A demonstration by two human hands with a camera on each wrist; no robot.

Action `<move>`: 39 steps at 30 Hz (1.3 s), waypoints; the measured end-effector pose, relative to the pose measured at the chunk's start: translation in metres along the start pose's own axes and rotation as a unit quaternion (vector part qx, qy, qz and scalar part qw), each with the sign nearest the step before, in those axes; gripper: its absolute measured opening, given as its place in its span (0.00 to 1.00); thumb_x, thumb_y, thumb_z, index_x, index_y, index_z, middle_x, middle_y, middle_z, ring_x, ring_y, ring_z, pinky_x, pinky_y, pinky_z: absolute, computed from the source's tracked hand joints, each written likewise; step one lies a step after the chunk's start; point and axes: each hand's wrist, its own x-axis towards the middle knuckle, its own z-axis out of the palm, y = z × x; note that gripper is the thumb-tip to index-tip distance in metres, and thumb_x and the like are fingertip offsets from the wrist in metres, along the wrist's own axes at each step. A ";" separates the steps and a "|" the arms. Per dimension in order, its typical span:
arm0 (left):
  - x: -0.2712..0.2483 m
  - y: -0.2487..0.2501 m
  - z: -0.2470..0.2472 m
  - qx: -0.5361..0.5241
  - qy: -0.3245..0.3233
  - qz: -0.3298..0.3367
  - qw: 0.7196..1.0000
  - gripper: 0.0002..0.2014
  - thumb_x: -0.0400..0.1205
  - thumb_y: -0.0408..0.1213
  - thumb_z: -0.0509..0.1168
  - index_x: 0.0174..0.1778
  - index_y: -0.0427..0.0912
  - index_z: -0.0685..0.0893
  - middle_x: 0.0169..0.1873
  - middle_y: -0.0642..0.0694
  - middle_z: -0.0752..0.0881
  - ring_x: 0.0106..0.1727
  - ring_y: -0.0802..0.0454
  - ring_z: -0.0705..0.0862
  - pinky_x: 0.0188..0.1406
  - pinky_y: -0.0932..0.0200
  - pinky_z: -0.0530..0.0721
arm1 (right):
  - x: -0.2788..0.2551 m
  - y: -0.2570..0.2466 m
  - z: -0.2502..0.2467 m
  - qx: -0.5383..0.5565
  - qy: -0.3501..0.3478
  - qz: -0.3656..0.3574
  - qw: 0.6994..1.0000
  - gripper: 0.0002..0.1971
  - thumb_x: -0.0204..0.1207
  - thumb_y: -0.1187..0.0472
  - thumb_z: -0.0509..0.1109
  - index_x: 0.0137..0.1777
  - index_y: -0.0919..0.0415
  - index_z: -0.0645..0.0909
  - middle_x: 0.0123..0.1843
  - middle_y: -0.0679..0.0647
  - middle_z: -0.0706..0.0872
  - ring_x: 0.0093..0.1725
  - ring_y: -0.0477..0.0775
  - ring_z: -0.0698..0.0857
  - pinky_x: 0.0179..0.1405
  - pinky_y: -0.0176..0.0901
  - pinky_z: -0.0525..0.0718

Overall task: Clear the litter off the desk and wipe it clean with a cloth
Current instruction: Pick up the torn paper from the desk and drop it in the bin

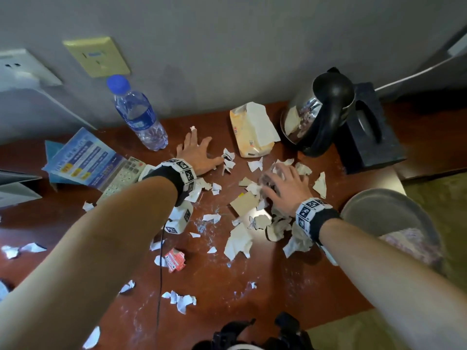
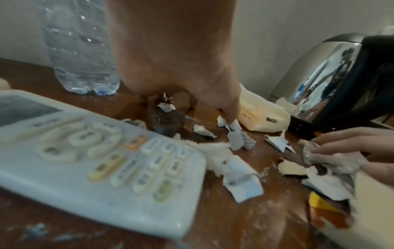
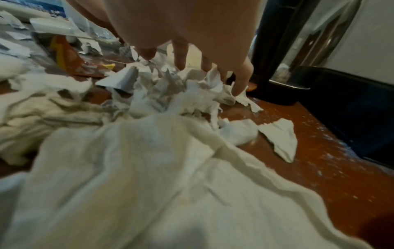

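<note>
While both arms reach over the reddish-brown desk [image 1: 290, 286], we see torn paper litter scattered across most of it. Left hand [image 1: 195, 154] lies flat, palm down, fingers [image 1: 188, 138] spread straight, fingertips near the water bottle [image 1: 137, 114]; its thumb side touches a small cluster of scraps [image 1: 228, 160]. In the left wrist view one fingertip presses on a scrap [image 2: 233, 126]. Right hand [image 1: 284, 186] sits on the main pile of crumpled paper [image 1: 275, 223] near the desk's right edge, fingers [image 3: 242, 80] curled down into the wad [image 3: 170, 94], gripping it. A tan cardboard piece [image 1: 246, 204] lies just left of that hand. More scraps lie nearer us: a red-and-white wrapper [image 1: 175, 258], white bits [image 1: 180, 300] toward the front edge, others [image 1: 21, 250] far left. White powdery smears mark the wood between them. A grey bin [image 1: 394, 223] with a liner stands just off the desk's right edge, beside the right forearm. Back of desk: a yellow tissue pack [image 1: 252, 132], a steel kettle [image 1: 318, 112] with black handle, a black box [image 1: 371, 130] touching it. Left side: a white remote [image 2: 95, 160] under the left wrist, a blue leaflet [image 1: 80, 157] beside it. We cannot tell where the cloth is.
</note>
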 end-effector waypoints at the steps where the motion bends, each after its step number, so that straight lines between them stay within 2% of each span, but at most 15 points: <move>1: -0.002 0.003 0.002 -0.001 0.000 0.008 1.000 0.40 0.80 0.68 0.58 0.86 0.54 0.56 0.87 0.40 0.41 0.87 0.41 0.42 0.83 0.36 0.49 | -0.001 0.004 -0.001 -0.001 0.004 0.002 1.000 0.26 0.84 0.38 0.52 0.80 0.43 0.62 0.86 0.51 0.51 0.84 0.60 0.49 0.78 0.72 0.51; 6: -0.022 0.026 0.023 -0.008 -0.007 0.062 0.998 0.38 0.82 0.67 0.57 0.85 0.55 0.57 0.87 0.42 0.45 0.87 0.42 0.42 0.83 0.38 0.47 | -0.009 0.025 -0.006 0.003 0.024 0.021 0.999 0.27 0.83 0.38 0.53 0.79 0.45 0.66 0.86 0.53 0.53 0.84 0.62 0.50 0.79 0.72 0.53; 8: -0.033 0.037 0.032 -0.002 -0.011 0.080 0.997 0.38 0.81 0.68 0.57 0.85 0.57 0.58 0.87 0.43 0.47 0.87 0.43 0.42 0.83 0.38 0.47 | -0.014 0.033 -0.009 0.004 -0.013 0.021 1.000 0.33 0.79 0.30 0.53 0.82 0.41 0.60 0.87 0.52 0.48 0.85 0.63 0.45 0.79 0.76 0.50; 11: -0.047 0.049 0.046 0.018 -0.004 0.105 0.994 0.39 0.80 0.69 0.57 0.85 0.57 0.58 0.87 0.42 0.48 0.87 0.42 0.43 0.83 0.37 0.48 | -0.025 0.043 -0.015 -0.037 -0.094 -0.002 0.995 0.49 0.67 0.20 0.58 0.85 0.37 0.46 0.87 0.52 0.34 0.85 0.66 0.36 0.77 0.78 0.43; 14: -0.062 0.057 0.058 0.020 0.004 0.116 0.993 0.39 0.80 0.68 0.59 0.85 0.57 0.59 0.87 0.42 0.49 0.87 0.42 0.44 0.83 0.38 0.48 | -0.037 0.055 -0.015 -0.073 -0.141 -0.024 0.987 0.59 0.58 0.18 0.65 0.84 0.35 0.38 0.85 0.51 0.26 0.84 0.66 0.33 0.77 0.76 0.41; 20: -0.083 0.065 0.069 0.005 -0.006 0.128 0.992 0.40 0.78 0.71 0.58 0.84 0.60 0.59 0.87 0.42 0.49 0.87 0.44 0.42 0.84 0.37 0.45 | -0.054 0.066 0.004 -0.120 -0.169 -0.060 0.976 0.69 0.52 0.19 0.71 0.82 0.37 0.27 0.83 0.53 0.22 0.83 0.68 0.33 0.78 0.78 0.43; 22: -0.089 0.066 0.072 0.027 -0.018 0.141 0.990 0.44 0.74 0.75 0.59 0.84 0.63 0.55 0.87 0.43 0.45 0.87 0.43 0.40 0.84 0.36 0.44 | -0.056 0.068 0.010 -0.150 -0.165 -0.063 0.973 0.69 0.54 0.18 0.69 0.80 0.38 0.23 0.82 0.54 0.20 0.83 0.70 0.34 0.79 0.78 0.44; 24: -0.094 0.068 0.076 0.062 -0.029 0.150 0.986 0.46 0.72 0.77 0.58 0.84 0.66 0.50 0.87 0.43 0.40 0.87 0.42 0.38 0.83 0.33 0.43 | -0.056 0.068 0.016 -0.151 -0.150 -0.054 0.976 0.63 0.60 0.18 0.63 0.80 0.40 0.23 0.82 0.56 0.21 0.84 0.71 0.36 0.79 0.77 0.46; 28: -0.099 0.070 0.088 0.100 -0.033 0.159 0.982 0.43 0.77 0.74 0.55 0.85 0.64 0.47 0.86 0.42 0.35 0.86 0.40 0.36 0.83 0.30 0.43 | -0.057 0.055 0.031 -0.087 -0.090 -0.041 0.991 0.48 0.75 0.26 0.56 0.84 0.43 0.31 0.85 0.58 0.28 0.84 0.72 0.39 0.79 0.73 0.47; 31: -0.101 0.068 0.090 0.092 -0.026 0.159 0.983 0.40 0.81 0.70 0.55 0.85 0.61 0.48 0.86 0.42 0.36 0.87 0.41 0.36 0.83 0.31 0.43 | -0.055 0.040 0.044 -0.046 -0.040 -0.022 0.998 0.42 0.80 0.32 0.55 0.85 0.45 0.36 0.86 0.59 0.32 0.84 0.72 0.40 0.79 0.72 0.48; 34: -0.102 0.066 0.087 0.075 -0.014 0.159 0.984 0.38 0.83 0.67 0.55 0.86 0.59 0.49 0.87 0.43 0.37 0.87 0.42 0.37 0.82 0.30 0.43 | -0.054 0.030 0.049 -0.013 -0.002 -0.007 1.000 0.38 0.81 0.36 0.56 0.85 0.44 0.41 0.87 0.57 0.38 0.84 0.71 0.41 0.79 0.70 0.49; 36: -0.102 0.066 0.083 0.061 0.010 0.162 0.985 0.37 0.83 0.66 0.55 0.85 0.60 0.51 0.87 0.44 0.39 0.87 0.43 0.37 0.82 0.28 0.43 | -0.054 0.029 0.046 -0.001 0.021 -0.007 1.000 0.39 0.79 0.34 0.58 0.84 0.41 0.45 0.86 0.57 0.40 0.84 0.69 0.44 0.79 0.71 0.50; 39: -0.101 0.071 0.078 0.076 0.026 0.181 0.980 0.38 0.80 0.70 0.54 0.85 0.65 0.49 0.86 0.45 0.37 0.86 0.42 0.35 0.80 0.25 0.42 | -0.051 0.042 0.036 0.000 0.017 0.009 1.000 0.46 0.70 0.26 0.62 0.83 0.35 0.41 0.86 0.56 0.33 0.84 0.69 0.40 0.77 0.76 0.46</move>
